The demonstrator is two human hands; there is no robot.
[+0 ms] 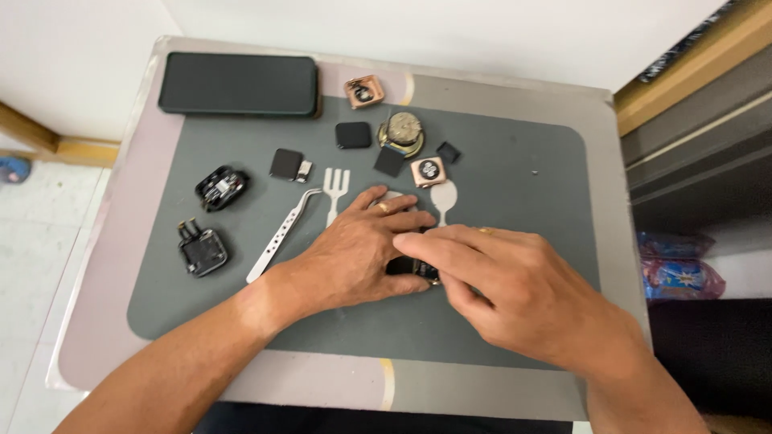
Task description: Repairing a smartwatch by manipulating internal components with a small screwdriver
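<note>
Grey mat [515, 321] is the reference. Far left on the mat: two black watch modules [211, 221]; steel tweezers [281, 233] lie just right of them. Mat centre: left hand [354, 257] lies flat, fingers pressing a small black watch body [412, 267]. Right hand [515, 289] meets it from the right, fingertips pinching the same body. Dark phone [239, 83] sits off the mat's top-left corner.

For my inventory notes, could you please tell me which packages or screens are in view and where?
Phone: far left table corner, flat dark rectangle, screen unlit.
Small screen panels: upper mat, black rounded squares.
Plastic packages: right of the table, lower down, crinkled blue and pink.
</note>
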